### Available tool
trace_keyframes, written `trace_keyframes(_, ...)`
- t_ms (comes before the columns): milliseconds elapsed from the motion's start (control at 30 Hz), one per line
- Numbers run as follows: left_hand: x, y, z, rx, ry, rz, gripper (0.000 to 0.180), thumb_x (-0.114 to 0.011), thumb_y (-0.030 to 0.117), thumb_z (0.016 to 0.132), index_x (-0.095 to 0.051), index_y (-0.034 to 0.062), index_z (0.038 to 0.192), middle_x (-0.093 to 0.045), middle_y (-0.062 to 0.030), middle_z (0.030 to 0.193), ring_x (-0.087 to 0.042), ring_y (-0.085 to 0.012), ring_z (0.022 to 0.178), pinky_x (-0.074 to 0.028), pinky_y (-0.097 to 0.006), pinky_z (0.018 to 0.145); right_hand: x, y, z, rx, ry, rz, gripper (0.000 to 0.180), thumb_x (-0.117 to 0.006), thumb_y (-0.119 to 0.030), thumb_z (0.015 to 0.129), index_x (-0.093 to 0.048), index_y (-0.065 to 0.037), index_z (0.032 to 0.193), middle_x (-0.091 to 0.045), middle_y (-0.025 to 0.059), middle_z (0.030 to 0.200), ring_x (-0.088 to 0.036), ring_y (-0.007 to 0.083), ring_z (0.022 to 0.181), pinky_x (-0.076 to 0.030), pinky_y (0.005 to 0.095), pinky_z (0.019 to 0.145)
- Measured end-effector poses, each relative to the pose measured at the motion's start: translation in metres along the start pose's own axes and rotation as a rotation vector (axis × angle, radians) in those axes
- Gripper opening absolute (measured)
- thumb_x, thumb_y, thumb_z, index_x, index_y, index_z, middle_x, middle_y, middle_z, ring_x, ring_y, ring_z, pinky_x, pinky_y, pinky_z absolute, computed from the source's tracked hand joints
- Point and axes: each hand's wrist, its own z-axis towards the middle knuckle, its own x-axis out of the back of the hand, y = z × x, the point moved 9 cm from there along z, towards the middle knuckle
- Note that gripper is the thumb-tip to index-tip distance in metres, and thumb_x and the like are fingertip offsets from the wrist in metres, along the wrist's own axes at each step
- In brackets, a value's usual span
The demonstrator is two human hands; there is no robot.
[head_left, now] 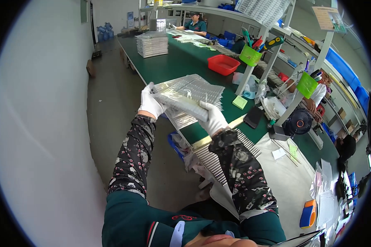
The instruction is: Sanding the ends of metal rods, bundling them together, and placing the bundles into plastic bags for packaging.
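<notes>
A clear, shiny plastic tray [180, 103] is held up between my two white-gloved hands, tilted down toward the right. My left hand [151, 103] grips its left end, and my right hand [213, 118] closes round its right end. Whether anything lies inside the tray is hard to make out through the glare. Just behind and below it, a spread pile of similar clear ribbed trays [202, 87] rests on the green table [189, 132]. A row of slim metallic rods [208, 158] lies side by side near my right forearm, which covers part of it.
A tall stack of trays [152, 45] stands farther along the table, with a red basin [223, 64] to its right. A black phone [254, 117], a small fan [297, 122] and shelf posts with green tool holders [250, 55] line the right. Co-workers sit beyond.
</notes>
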Motion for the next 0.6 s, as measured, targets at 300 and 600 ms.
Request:
trace_keyframes(300,0.047,0.070,0.084,-0.463,0.455,0.852,0.031,-0.059,0.012,0.072,-0.058,-0.0076,0.096,-0.062,-0.0206,0.093,-0.060,-0.0287,0.090,-0.044,-0.035,0.077,-0.034,-0.003,0.019,0.025,-0.251,-0.347,0.032,-0.047,-0.011,0.091,-0.045,0.015,0.110,-0.051,0.0260,0.115,-0.058,0.0320,0.101,-0.051,0.0350,0.084)
trace_keyframes(600,-0.009,0.064,0.040,-0.492,0.733,1.745,0.057,-0.059,0.029,0.074,-0.044,0.0055,0.124,-0.058,-0.0187,0.109,-0.053,-0.0360,0.107,-0.043,-0.040,0.088,0.031,-0.124,0.025,0.756,0.375,-1.455,0.034,-0.052,-0.016,0.077,-0.059,0.000,0.106,-0.064,0.0176,0.099,-0.060,0.0341,0.095,-0.046,0.0371,0.085)
